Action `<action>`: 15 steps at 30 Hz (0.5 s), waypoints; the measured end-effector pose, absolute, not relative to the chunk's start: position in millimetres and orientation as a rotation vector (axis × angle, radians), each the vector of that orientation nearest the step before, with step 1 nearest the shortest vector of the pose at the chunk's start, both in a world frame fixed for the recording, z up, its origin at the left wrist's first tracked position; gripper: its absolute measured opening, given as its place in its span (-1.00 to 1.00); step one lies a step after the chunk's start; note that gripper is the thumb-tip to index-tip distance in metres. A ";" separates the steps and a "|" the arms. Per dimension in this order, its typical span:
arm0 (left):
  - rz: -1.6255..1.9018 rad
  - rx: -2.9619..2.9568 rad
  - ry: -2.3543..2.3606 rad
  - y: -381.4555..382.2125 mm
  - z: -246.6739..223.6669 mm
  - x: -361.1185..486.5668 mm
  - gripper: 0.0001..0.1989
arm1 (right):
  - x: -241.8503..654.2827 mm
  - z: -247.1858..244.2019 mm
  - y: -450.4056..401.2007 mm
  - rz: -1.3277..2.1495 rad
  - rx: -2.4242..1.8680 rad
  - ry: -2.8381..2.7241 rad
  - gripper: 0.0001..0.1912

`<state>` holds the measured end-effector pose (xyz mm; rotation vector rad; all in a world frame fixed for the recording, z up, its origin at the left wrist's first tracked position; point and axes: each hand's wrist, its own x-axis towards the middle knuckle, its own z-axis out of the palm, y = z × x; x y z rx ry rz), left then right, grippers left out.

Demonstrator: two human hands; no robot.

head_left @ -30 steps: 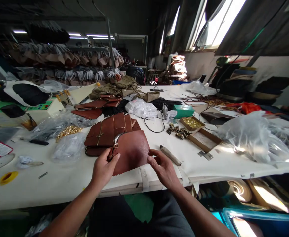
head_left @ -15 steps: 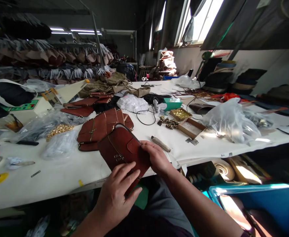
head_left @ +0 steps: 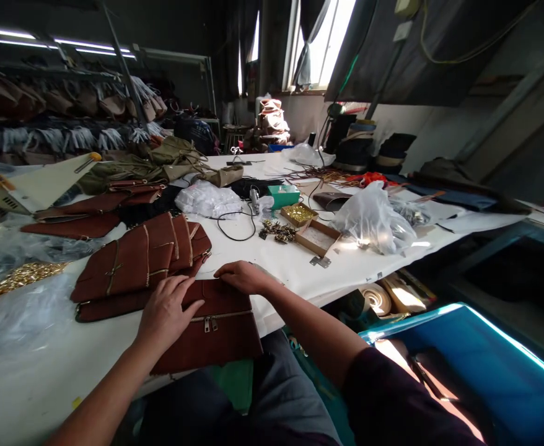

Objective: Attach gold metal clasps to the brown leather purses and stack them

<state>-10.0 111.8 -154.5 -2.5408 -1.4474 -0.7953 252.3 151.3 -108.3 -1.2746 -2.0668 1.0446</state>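
Note:
A reddish-brown leather bag (head_left: 230,337) lies at the table's front edge, partly overhanging it. A zipper with two metal pulls (head_left: 210,323) runs across its face. My left hand (head_left: 170,310) rests on the bag's left part, fingers stretched and thumb apart. At the far edge of the bag, my right hand (head_left: 241,277) has its fingers bent over the leather, gripping it; the fingertips are partly hidden. Just beyond my left hand lies an overlapping stack of similar brown leather pieces (head_left: 127,260) with zippers.
A small box of gold-coloured hardware (head_left: 300,214), an open carton (head_left: 317,238) and loose metal fittings (head_left: 279,231) sit mid-table. Plastic bags (head_left: 374,217) lie right and left. Gold chain (head_left: 18,282) is at left. A blue bin (head_left: 467,359) stands below right.
The bag has gone from held up and tilted to lying at the table edge, its zipper side now showing. My right hand has moved to its far edge. The view has swung right.

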 end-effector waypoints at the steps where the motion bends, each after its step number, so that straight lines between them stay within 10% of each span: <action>1: -0.766 -2.561 -1.450 116.8 -165.1 -10.4 -0.57 | 254.1 -113.0 157.9 0.968 -1.353 -2.029 -0.71; 15: -0.588 -2.486 -1.498 113.9 -190.2 -0.6 -0.63 | 410.8 -164.5 218.3 0.349 -2.093 -1.399 -0.70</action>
